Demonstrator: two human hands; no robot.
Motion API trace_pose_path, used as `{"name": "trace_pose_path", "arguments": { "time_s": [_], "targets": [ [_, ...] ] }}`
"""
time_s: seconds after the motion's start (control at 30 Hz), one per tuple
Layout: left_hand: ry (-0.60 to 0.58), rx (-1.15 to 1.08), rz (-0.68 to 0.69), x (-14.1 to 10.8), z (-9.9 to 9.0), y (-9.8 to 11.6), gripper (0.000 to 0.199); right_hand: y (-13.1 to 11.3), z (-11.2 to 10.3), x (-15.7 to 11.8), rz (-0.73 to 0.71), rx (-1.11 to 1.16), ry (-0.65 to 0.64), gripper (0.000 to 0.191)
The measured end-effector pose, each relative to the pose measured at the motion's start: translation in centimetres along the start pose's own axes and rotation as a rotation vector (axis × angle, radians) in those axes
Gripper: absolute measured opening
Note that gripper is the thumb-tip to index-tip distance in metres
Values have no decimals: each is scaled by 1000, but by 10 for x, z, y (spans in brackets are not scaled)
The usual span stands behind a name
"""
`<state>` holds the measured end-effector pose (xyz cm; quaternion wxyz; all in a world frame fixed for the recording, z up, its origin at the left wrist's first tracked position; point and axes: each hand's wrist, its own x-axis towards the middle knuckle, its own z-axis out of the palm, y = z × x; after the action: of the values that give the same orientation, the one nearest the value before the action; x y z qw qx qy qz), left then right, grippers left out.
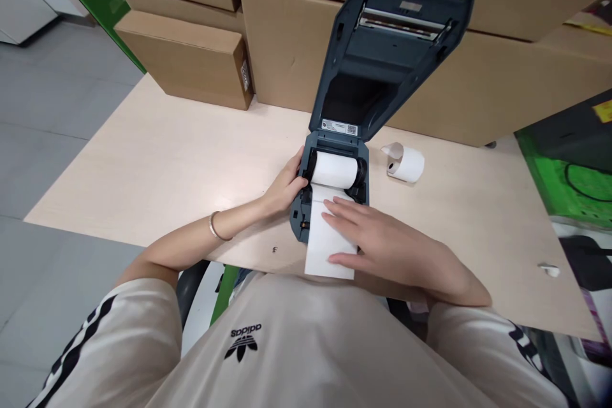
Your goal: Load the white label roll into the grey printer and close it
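Flanking the printer, left hand grips its side, right hand splays across paper.

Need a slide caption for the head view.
Left hand against the side of an open printer, right hand spread over its white paper strip.

Both forearms reach inward, left grip curled, right grip spread palm-down.

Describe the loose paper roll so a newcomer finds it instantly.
On the pale tabletop, find the open dark printer in front of the cardboard boxes. Just right of it is a short white roll. Unlike the other roll, seated inside the printer, this one sits loose, with paper curling off its left side.
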<state>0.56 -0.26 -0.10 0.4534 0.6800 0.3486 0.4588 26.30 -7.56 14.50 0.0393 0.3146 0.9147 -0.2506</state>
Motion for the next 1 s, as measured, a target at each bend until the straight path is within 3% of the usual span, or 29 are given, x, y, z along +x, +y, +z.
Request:
{"name": "trace_pose_path", "arguments": {
  "time_s": [0.1, 0.33, 0.43, 0.53, 0.6, 0.63, 0.77, 0.83, 0.9, 0.93, 1.0],
  "targets": [
    [1, -1, 2, 1, 0, -2, 89, -4, 6, -9, -41, 62, -60, 79],
    [-2, -45, -2, -4, -2, -20, 92, -4, 26, -13, -76, 46, 26, 79],
    [-3, -83, -4, -7, -1, -18, 91, 0, 17, -13, -82, 103, -40, 83],
    [26, -115, -28, -7, 1, -14, 85, 4, -6, -18, -53, 123, -92, 81],
    [66, -148, -60, -6, 4, -12, 83, 11, -24, -21, 6, 104, 19, 62],
    [85, -168, -75, -5, 6, -11, 82, 18, -33, -21, 56, 101, 136, 51],
    [143, -255, -93, 1, 12, -5, 76, 70, -53, -5, 346, 164, 888, 31],
    [155, -261, -95, 1, 12, -3, 75, 97, -53, 8, 367, 248, 1155, 28],
    [135, -228, -115, -1, 8, -3, 75, 108, -50, 18, 294, 292, 1248, 32],
    [108, -207, -131, -2, 6, -4, 78, 105, -48, 20, 241, 266, 1223, 28],
    [61, -181, -133, -4, 2, -6, 81, 84, -40, 20, 128, 162, 1039, 22]
  ]
}}
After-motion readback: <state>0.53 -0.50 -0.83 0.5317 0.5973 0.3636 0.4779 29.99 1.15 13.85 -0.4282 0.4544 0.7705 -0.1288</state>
